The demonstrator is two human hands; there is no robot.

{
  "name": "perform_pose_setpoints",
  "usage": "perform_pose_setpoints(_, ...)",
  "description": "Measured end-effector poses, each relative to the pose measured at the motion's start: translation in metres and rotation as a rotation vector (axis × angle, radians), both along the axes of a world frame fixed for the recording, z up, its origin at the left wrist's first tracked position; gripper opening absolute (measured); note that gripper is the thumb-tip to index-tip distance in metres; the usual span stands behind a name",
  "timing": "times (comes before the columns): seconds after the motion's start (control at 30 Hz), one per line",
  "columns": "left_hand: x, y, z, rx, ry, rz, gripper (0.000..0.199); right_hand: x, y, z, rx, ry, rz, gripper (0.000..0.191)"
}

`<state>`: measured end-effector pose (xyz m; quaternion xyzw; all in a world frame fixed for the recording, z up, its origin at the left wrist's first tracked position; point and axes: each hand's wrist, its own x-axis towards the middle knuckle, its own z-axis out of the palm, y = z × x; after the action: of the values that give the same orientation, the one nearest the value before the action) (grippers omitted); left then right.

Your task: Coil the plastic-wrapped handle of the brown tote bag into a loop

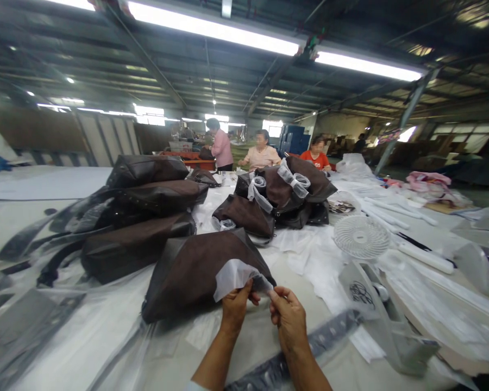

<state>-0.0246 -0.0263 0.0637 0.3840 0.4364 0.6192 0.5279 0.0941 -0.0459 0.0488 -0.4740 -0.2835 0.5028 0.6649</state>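
So the person's got both bare hands up in front of the nearest brown bag, working with a piece of translucent wrap. The left hand has the wrap pinched between thumb and fingers, with a loose flap of it spreading up against the bag's front. The right hand is just beside it, thumb and index finger pressed together on the wrap's other end. There's something dark showing through the wrap between the two hands, but it's too blurry to say what. The bag itself lies on the pale table, right beyond the hands, dark brown in the middle with blacker ends. Off to its left there's a stack of similar bags, straps trailing out to the side, and farther back is another pile of bags with some clear-wrapped rolled bits on top. A dark strap in clear plastic runs diagonally across the table, passing by the right forearm. Over on the right sits a round white fan, with a grey plastic piece with black scribbles nearer the camera, plus some long white pieces. Across the table there are three people: one in a pink top, one in a pale top and one in red.
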Motion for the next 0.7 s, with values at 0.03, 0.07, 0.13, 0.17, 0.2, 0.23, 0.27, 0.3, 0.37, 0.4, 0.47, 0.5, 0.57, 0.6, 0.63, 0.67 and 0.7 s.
perform_pose_setpoints(0.03,0.0,0.0,0.0,0.006,-0.02,-0.008,0.042,-0.003,0.0,0.001,0.015,0.077,-0.004,0.044)
perform_pose_setpoints(0.07,0.0,0.0,0.001,0.016,-0.043,-0.017,0.041,-0.006,0.001,0.003,0.021,0.152,-0.003,0.046)
perform_pose_setpoints(0.13,0.0,0.001,0.001,0.037,-0.085,-0.031,0.04,-0.008,0.001,0.006,0.028,0.283,0.027,0.049)
perform_pose_setpoints(0.17,-0.001,0.002,0.0,0.046,-0.097,-0.031,0.04,-0.009,0.001,0.007,0.033,0.333,0.055,0.051)
perform_pose_setpoints(0.2,-0.002,0.002,0.0,0.055,-0.102,-0.029,0.04,-0.009,0.0,0.007,0.036,0.369,0.083,0.052)
perform_pose_setpoints(0.23,-0.002,0.003,0.0,0.063,-0.101,-0.027,0.041,-0.008,0.0,0.007,0.033,0.386,0.109,0.053)
perform_pose_setpoints(0.27,-0.002,0.004,-0.001,0.069,-0.097,-0.022,0.041,-0.008,-0.001,0.007,0.026,0.387,0.13,0.053)
perform_pose_setpoints(0.3,-0.003,0.005,-0.001,0.073,-0.095,-0.02,0.041,-0.007,-0.002,0.007,0.018,0.377,0.155,0.052)
perform_pose_setpoints(0.37,-0.004,0.006,-0.002,0.078,-0.102,-0.021,0.039,-0.004,-0.003,0.005,0.008,0.35,0.226,0.05)
perform_pose_setpoints(0.4,-0.004,0.007,-0.003,0.083,-0.107,-0.023,0.039,-0.002,-0.003,0.004,0.012,0.344,0.26,0.049)
perform_pose_setpoints(0.47,-0.005,0.007,-0.004,0.099,-0.114,-0.025,0.039,0.003,-0.002,0.001,0.03,0.365,0.285,0.05)
perform_pose_setpoints(0.5,-0.005,0.007,-0.004,0.105,-0.115,-0.029,0.04,0.006,0.0,0.0,0.034,0.385,0.274,0.051)
perform_pose_setpoints(0.57,-0.005,0.006,-0.004,0.103,-0.119,-0.044,0.041,0.012,0.003,-0.003,0.027,0.412,0.225,0.052)
perform_pose_setpoints(0.6,-0.005,0.005,-0.004,0.096,-0.12,-0.057,0.042,0.015,0.006,-0.005,0.017,0.407,0.207,0.052)
perform_pose_setpoints(0.63,-0.004,0.004,-0.003,0.088,-0.118,-0.068,0.043,0.019,0.008,-0.006,0.005,0.381,0.191,0.051)
perform_pose_setpoints(0.67,-0.004,0.004,-0.002,0.082,-0.117,-0.079,0.044,0.022,0.009,-0.008,-0.006,0.332,0.173,0.049)
perform_pose_setpoints(0.7,-0.004,0.003,-0.002,0.078,-0.122,-0.082,0.044,0.025,0.011,-0.01,-0.016,0.261,0.144,0.047)
